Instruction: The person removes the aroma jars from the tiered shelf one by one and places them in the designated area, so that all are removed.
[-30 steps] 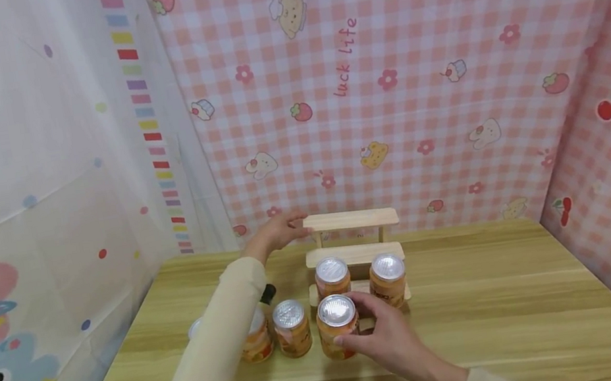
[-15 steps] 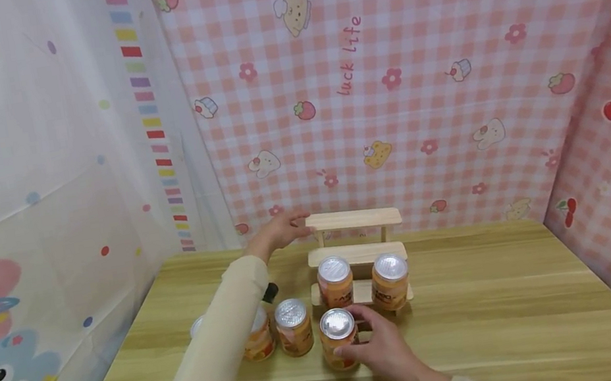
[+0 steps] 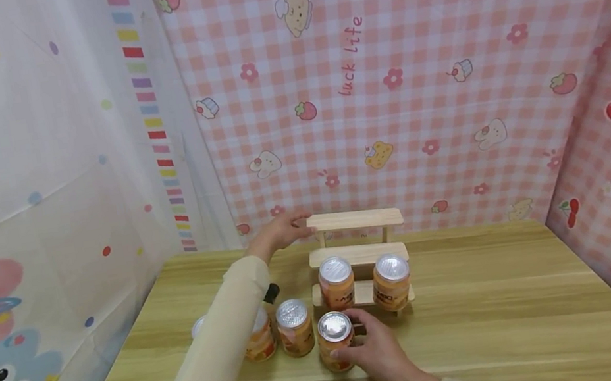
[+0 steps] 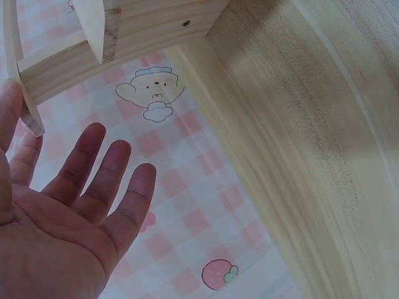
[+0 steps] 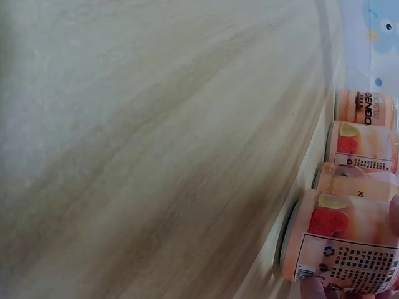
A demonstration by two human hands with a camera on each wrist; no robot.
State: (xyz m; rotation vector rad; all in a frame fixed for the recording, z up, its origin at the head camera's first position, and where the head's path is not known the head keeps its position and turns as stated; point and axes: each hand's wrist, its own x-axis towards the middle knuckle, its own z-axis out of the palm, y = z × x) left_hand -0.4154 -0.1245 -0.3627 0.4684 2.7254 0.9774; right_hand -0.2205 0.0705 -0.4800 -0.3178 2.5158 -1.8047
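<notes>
My right hand point(image 3: 379, 346) grips an orange can point(image 3: 336, 340) with a silver lid, fingers and thumb on its sides. The can is upright, low over the table in front of the rack; in the right wrist view its printed label point(image 5: 349, 249) shows. At the back, my left hand point(image 3: 282, 231) pinches the left end of the top plank of a small three-step wooden rack point(image 3: 355, 218) between thumb and index finger. Its other fingers point(image 4: 106, 174) stretch out free. Two more cans, one at left point(image 3: 337, 285) and one at right point(image 3: 391, 285), stand on the rack's lowest step.
Left of the gripped can stand another can point(image 3: 295, 331) and more cans partly hidden by my left sleeve point(image 3: 211, 352). A small black object point(image 3: 270, 293) shows beside that sleeve. Patterned cloths point(image 3: 383, 71) close in the wood-grain table point(image 3: 509, 305) at the back and sides.
My right hand has drawn the can down and slightly left, away from the rack and toward the table's front. My left hand keeps its place at the top plank.
</notes>
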